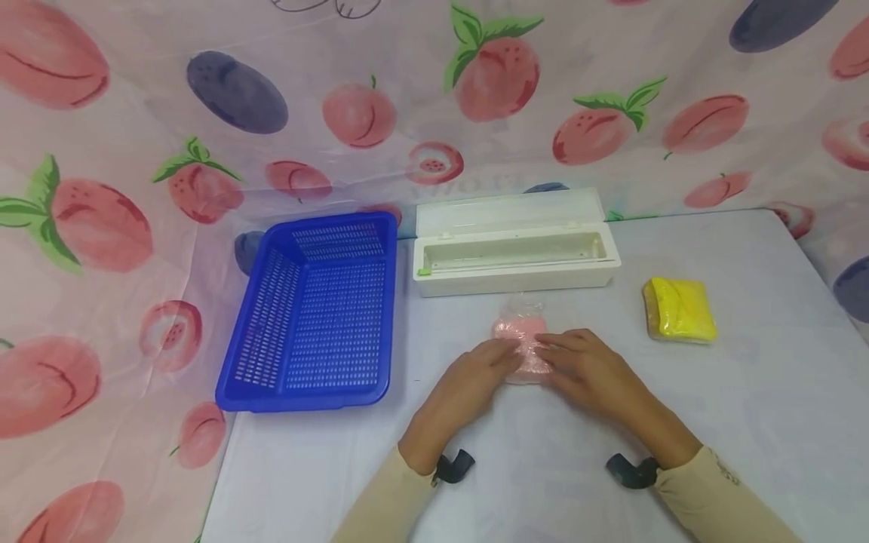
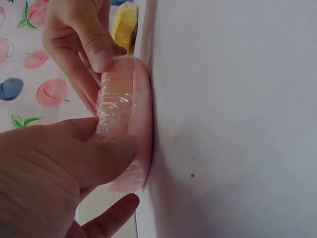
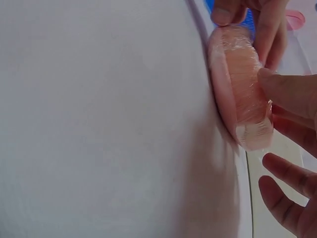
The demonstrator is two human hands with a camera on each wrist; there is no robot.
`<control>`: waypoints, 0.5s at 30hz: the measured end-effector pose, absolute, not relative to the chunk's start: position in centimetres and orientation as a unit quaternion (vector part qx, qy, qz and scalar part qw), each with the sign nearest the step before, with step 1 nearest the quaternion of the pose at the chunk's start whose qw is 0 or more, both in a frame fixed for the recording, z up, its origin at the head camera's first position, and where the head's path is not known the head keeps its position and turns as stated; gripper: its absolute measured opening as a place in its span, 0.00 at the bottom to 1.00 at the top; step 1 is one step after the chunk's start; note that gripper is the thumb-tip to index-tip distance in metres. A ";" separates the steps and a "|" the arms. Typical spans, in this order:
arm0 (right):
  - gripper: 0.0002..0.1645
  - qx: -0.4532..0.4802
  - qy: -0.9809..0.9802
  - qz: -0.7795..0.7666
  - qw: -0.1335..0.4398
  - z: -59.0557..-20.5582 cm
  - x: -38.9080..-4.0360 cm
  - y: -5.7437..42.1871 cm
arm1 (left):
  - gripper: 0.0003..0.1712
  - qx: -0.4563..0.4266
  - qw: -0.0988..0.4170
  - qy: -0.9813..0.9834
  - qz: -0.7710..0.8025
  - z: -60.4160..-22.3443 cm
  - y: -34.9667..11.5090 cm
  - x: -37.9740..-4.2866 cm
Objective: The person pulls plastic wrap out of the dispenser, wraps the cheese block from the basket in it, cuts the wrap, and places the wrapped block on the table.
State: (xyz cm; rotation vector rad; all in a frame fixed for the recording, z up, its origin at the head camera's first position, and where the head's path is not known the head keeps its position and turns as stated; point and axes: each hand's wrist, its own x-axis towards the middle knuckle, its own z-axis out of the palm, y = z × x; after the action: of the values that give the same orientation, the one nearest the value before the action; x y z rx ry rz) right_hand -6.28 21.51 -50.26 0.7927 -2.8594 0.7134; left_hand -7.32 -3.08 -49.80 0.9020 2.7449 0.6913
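A pink pad-like pack [image 1: 526, 332] wrapped in clear cling film lies on the table, with loose film at its far end. My left hand [image 1: 478, 381] holds its left side, the thumb along the near edge and fingers over the top. From the other side, my right hand [image 1: 597, 377] touches the film; in the right wrist view the thumb [image 3: 285, 89] rests on the pack and other fingers spread beyond its end. Just behind stands a long white cling film dispenser [image 1: 516, 279] with its lid raised and a green slider [image 1: 424, 271] at the left.
A blue perforated basket [image 1: 390, 324] stands at the left. To the right lies a yellow film-wrapped pack [image 1: 682, 309]. A white cover [image 1: 543, 483] spreads over the table, and a fruit-print sheet [image 1: 380, 166] hangs behind and at the left.
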 end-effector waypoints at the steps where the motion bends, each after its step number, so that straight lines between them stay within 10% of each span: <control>1: 0.26 0.253 -0.935 0.243 0.048 -50.2 -6.2 21.6 | 0.27 0.267 0.118 0.915 0.278 -49.8 -2.9 -7.4; 4: 0.23 0.230 -0.934 0.266 0.058 -50.1 -6.2 21.8 | 0.30 0.189 0.151 0.901 0.360 -49.7 -2.5 -7.7; 11: 0.21 0.190 -0.932 0.304 0.054 -49.8 -5.8 22.5 | 0.16 0.339 -0.093 0.932 0.092 -50.4 -1.4 -8.2; 15: 0.21 0.178 -0.932 0.312 0.045 -49.6 -5.5 22.8 | 0.13 0.328 -0.110 0.935 0.079 -50.3 -1.1 -8.0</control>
State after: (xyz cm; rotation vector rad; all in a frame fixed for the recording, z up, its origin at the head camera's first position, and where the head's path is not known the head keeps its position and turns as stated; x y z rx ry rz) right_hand -5.50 22.76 -49.64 0.5449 -2.8481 0.9529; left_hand -8.04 -1.09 -50.35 1.1079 3.1626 0.2667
